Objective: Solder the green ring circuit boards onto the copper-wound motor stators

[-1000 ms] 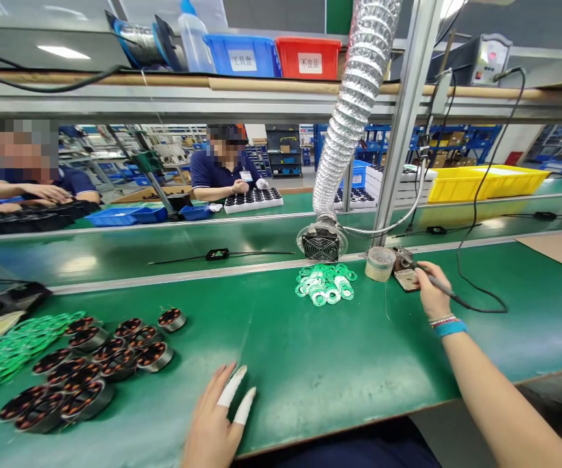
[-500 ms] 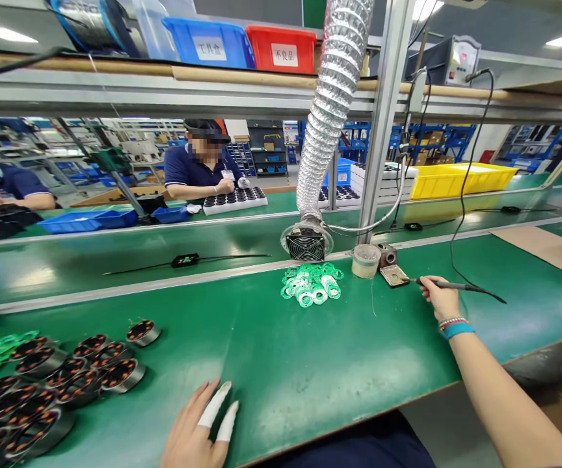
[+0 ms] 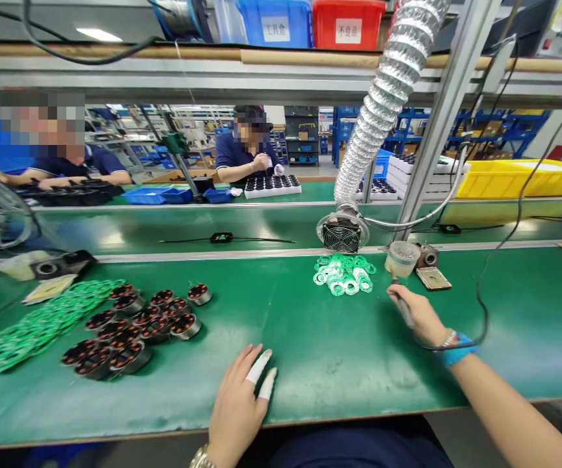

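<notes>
My right hand (image 3: 420, 315) is closed round a soldering iron (image 3: 404, 308), whose tip points up at the round clear tub (image 3: 402, 259). Just right of the tub lies a small square tray with a sponge (image 3: 434, 279). My left hand (image 3: 242, 393) rests on the green mat near its front edge, fingers spread, white covers on two fingertips, holding nothing. Green and white ring boards (image 3: 343, 274) form a pile below the small fan (image 3: 342, 235). To the left stand several copper-wound motor stators (image 3: 129, 328), beside a long heap of green boards (image 3: 41, 323).
A silver duct (image 3: 378, 107) comes down to the fan beside a metal post (image 3: 444, 120). The iron's black cable (image 3: 519, 201) hangs at the right. Two people sit across the bench, one behind a white tray (image 3: 272, 187). Yellow bins (image 3: 529, 179) stand at the back right.
My right hand has brought the iron from the sponge tray to the clear tub. The view has swung left, showing more of the boards and stators. My left hand still lies on the mat.
</notes>
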`<action>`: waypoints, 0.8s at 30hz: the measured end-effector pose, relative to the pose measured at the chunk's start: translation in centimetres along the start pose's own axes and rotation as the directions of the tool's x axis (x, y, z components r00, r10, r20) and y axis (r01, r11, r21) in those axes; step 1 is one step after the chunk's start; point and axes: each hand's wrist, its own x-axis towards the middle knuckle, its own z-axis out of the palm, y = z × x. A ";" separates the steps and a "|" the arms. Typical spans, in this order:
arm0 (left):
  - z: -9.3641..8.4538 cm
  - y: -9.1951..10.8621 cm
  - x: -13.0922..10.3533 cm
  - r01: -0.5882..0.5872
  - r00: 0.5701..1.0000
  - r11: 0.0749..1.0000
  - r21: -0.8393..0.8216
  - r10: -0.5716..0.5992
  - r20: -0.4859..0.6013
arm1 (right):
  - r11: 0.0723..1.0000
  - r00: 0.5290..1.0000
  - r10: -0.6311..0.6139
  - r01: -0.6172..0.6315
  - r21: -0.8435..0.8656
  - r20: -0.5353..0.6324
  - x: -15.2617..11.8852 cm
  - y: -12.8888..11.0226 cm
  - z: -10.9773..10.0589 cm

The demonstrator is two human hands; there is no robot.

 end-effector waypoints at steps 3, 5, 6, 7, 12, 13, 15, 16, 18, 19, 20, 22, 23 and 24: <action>-0.8 -0.4 -0.1 0.024 1.000 0.999 -0.021 -0.025 -0.016 | 0.998 0.994 -0.058 0.061 -0.024 0.090 3.1 -1.7 3.6; -2.0 -1.6 -0.2 0.078 0.996 0.997 0.000 -0.078 -0.041 | 0.996 0.991 -0.068 0.073 -0.046 0.112 4.6 -2.1 5.0; -2.7 -2.5 -0.1 0.124 0.991 0.992 0.027 -0.123 -0.059 | 0.996 0.990 -0.068 0.076 -0.057 0.125 5.1 -2.0 5.4; -3.6 -3.7 0.0 0.181 0.981 0.981 0.063 -0.176 -0.078 | 0.995 0.989 -0.067 0.076 -0.069 0.133 5.4 -1.8 5.7; -6.8 -9.7 1.6 0.417 0.909 0.868 0.271 -0.393 -0.139 | 0.983 0.972 -0.124 0.148 -0.106 0.201 5.1 0.2 5.9; -7.0 -10.5 2.1 0.424 0.906 0.854 0.303 -0.405 -0.126 | 0.975 0.966 -0.144 0.175 -0.134 0.212 4.8 0.3 5.8; -7.1 -11.8 3.5 0.400 0.913 0.845 0.355 -0.403 -0.071 | 0.959 0.964 -0.180 0.216 -0.181 0.195 4.1 -0.1 5.5; -7.0 -12.2 4.2 0.376 0.919 0.847 0.377 -0.393 -0.034 | 0.954 0.965 -0.195 0.228 -0.193 0.175 3.7 -0.6 5.4; -6.9 -12.8 5.3 0.320 0.931 0.856 0.406 -0.363 0.032 | 0.955 0.966 -0.222 0.243 -0.171 0.136 2.6 -2.3 5.2; -6.8 -12.9 5.7 0.289 0.938 0.866 0.409 -0.341 0.059 | 0.957 0.959 -0.235 0.257 -0.133 0.161 1.9 -3.4 5.2; -6.8 -12.8 6.0 0.255 0.947 0.880 0.401 -0.312 0.081 | 0.955 0.946 -0.267 0.285 -0.084 0.184 1.0 -4.6 5.2; -6.4 -11.8 6.2 0.183 0.965 0.923 0.337 -0.235 0.119 | 0.931 0.901 -0.361 0.363 0.038 0.242 -0.9 -7.2 5.6; -6.1 -10.7 6.1 0.146 0.971 0.950 0.275 -0.191 0.145 | 0.920 0.872 -0.392 0.380 0.101 0.294 -1.8 -8.4 5.9; -5.7 -9.4 6.0 0.117 0.972 0.974 0.195 -0.153 0.178 | 0.913 0.852 -0.408 0.380 0.147 0.327 -2.7 -9.5 6.1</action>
